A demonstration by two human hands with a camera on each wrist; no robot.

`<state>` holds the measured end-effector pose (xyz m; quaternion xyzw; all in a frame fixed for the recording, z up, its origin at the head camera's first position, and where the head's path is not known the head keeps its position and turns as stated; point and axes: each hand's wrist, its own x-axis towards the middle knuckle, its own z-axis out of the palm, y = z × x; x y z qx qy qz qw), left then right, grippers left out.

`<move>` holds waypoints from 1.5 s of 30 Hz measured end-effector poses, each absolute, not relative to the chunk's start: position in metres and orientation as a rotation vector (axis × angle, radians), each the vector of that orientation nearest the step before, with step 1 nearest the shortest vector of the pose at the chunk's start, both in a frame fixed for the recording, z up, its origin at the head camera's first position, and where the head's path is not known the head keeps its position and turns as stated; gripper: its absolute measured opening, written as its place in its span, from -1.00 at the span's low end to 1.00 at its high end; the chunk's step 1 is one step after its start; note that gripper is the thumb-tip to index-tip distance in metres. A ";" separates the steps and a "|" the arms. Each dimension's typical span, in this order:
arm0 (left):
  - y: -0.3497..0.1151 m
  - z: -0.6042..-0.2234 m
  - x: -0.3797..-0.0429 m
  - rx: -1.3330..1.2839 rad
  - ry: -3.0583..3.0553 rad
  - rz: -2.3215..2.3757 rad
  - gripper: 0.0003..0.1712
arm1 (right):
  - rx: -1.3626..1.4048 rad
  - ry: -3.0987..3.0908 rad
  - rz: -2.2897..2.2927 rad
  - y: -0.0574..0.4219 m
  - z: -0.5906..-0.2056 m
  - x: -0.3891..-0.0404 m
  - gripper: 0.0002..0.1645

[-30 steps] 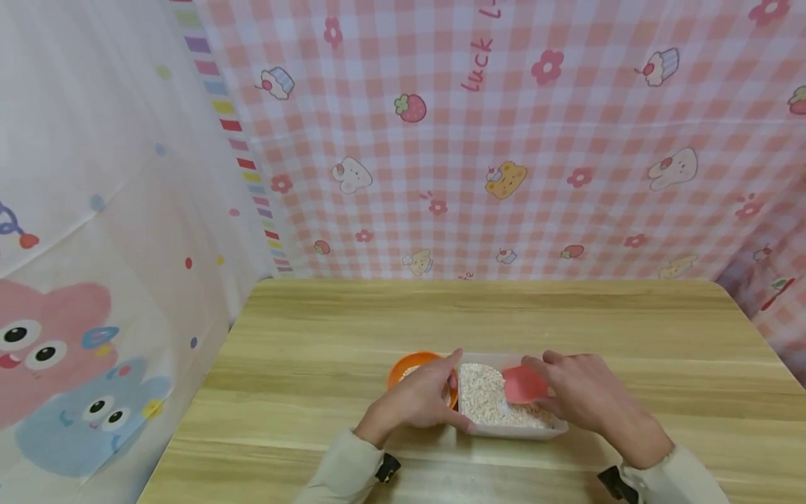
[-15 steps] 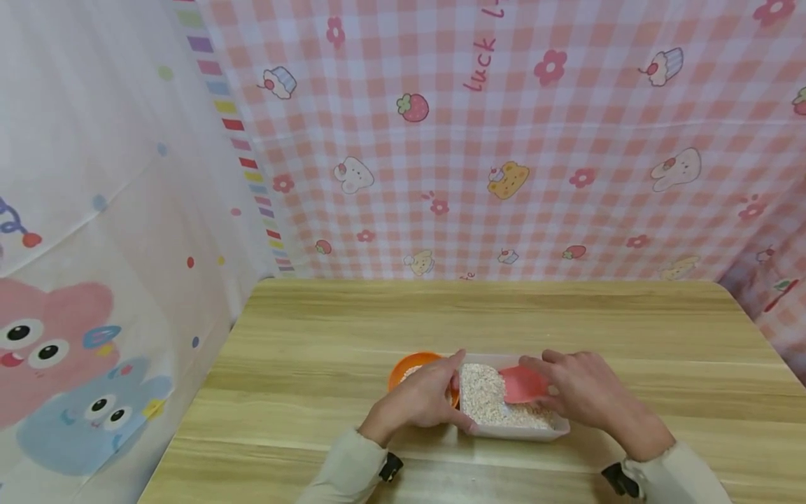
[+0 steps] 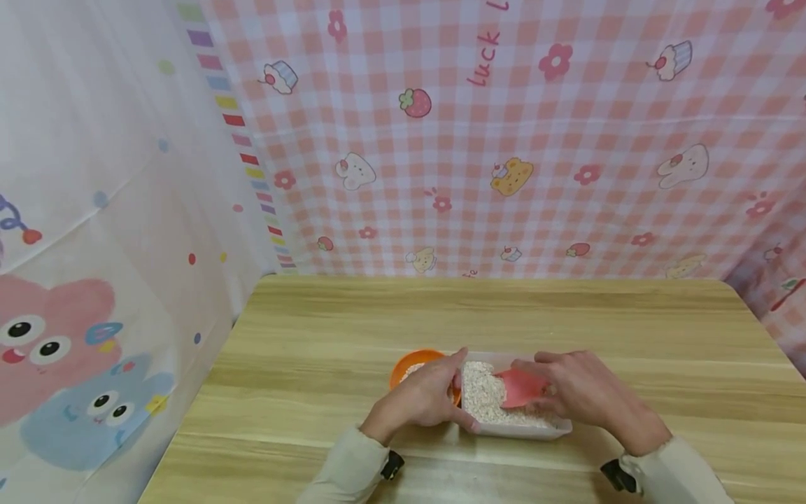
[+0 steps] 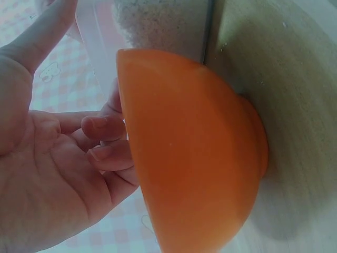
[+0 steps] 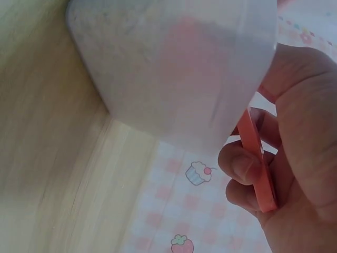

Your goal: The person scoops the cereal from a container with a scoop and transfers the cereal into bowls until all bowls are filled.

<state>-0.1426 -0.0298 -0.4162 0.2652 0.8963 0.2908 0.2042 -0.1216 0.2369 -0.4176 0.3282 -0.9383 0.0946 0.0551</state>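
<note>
A translucent white plastic container (image 3: 522,430) holds pale oat flakes (image 3: 481,399). My right hand (image 3: 585,392) grips a red scoop (image 3: 521,388) whose blade dips into the flakes; its flat handle (image 5: 258,163) lies within the curled fingers in the right wrist view. At the container's left end is my left hand (image 3: 423,397), with the thumb on the near corner and the index finger on the far one. Beneath that hand stands an orange bowl (image 4: 189,147), close against the container. More flakes show inside the bowl, which the left hand partly covers.
The wood-grain table (image 3: 340,315) stretches behind and to both sides of the container. A pink checked cloth (image 3: 390,154) hangs along its back edge, and a white patterned cloth (image 3: 138,231) hangs at the left.
The scoop has moved slightly left and tilted within the flakes, along with the right hand. The left hand keeps its place at the container. The head view has shifted a little.
</note>
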 end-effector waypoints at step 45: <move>-0.029 -0.414 -0.141 0.669 2.482 0.811 0.37 | 0.996 -2.981 0.432 0.215 -0.424 -0.119 -0.31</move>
